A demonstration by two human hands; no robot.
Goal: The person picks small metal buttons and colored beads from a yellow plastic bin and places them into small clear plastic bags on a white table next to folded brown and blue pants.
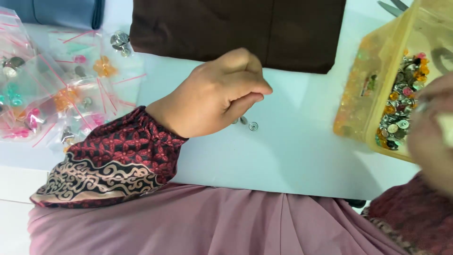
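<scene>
Left hand [214, 97] curled on the bench [292, 156], grip pinched shut over small metal studs [249, 123], right hand [432, 127] blurred at the tub [363, 94] of studs, its grip unclear, bags [56, 89] far left

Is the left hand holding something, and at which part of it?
It cannot be told. The left hand is curled with its fingers down at small metal snap buttons on the white table; any hold is hidden.
</scene>
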